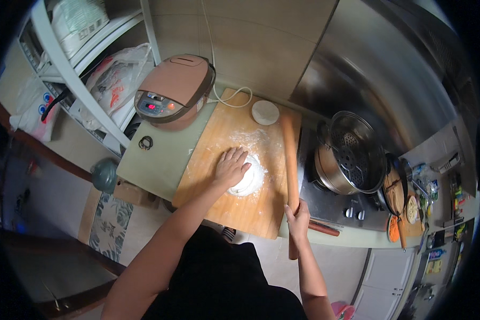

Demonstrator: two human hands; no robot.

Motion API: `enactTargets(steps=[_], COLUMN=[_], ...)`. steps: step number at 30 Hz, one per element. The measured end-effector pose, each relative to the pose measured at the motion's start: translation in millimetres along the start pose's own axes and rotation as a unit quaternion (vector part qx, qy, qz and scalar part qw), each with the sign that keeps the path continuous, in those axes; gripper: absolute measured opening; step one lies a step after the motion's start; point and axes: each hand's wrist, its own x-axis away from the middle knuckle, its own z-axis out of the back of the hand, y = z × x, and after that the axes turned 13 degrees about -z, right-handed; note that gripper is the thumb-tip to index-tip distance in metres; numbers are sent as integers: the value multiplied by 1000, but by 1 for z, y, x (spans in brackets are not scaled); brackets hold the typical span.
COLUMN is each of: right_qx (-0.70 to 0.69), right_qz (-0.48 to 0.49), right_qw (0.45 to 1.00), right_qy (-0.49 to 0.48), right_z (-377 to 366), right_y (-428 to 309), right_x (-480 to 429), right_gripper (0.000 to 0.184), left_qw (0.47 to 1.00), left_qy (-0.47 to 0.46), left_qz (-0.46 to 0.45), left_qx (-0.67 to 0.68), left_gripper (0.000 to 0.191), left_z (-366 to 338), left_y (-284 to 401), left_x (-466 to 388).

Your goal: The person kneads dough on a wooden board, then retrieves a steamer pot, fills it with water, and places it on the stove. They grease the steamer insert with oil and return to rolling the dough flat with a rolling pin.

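Observation:
My left hand [231,168] lies palm down over the left side of a floured round of white dough [249,180], covering part of it. The dough rests on a wooden board [208,176] dusted with flour. A long wooden rolling pin [291,160] is gripped near its lower end by my right hand [298,218]. The pin runs along the board's right edge, its near end past the counter. Towards the back of the board sits a small round pale item [265,113], perhaps a bowl or a disc of dough.
A rice cooker [176,88] with a lit display stands back left, its cord reaching over the board's corner. Right of the board, a steamer pot [348,156] sits on the gas hob [336,204]. Farther right are a wok [394,188] and a plate of orange shreds [393,229].

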Motion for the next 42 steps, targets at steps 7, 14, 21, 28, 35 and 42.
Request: enactTargets(steps=[7, 14, 21, 28, 35, 42], right_qx=[181, 269, 363, 386, 329, 290], right_qz=[123, 164, 77, -149, -41, 61], right_qw=[976, 949, 929, 910, 935, 952], right_qy=[-20, -19, 20, -1, 124, 83], right_z=[-32, -67, -90, -89, -108, -100], right_y=[-57, -87, -60, -62, -48, -48], right_x=[6, 2, -7, -99, -66, 40], right_gripper=[43, 39, 41, 56, 47, 36], left_qw=[929, 945, 969, 996, 996, 973], left_qy=[229, 269, 135, 25, -49, -202], left_qz=[59, -142, -191, -53, -61, -74], left_qx=[285, -116, -80, -70, -48, 77], left_gripper=[61, 18, 15, 23, 51, 79], left_z=[44, 89, 47, 27, 36, 50], left_y=[-40, -95, -112, -109, -106, -81], left_x=[-11, -18, -16, -86, -79, -65])
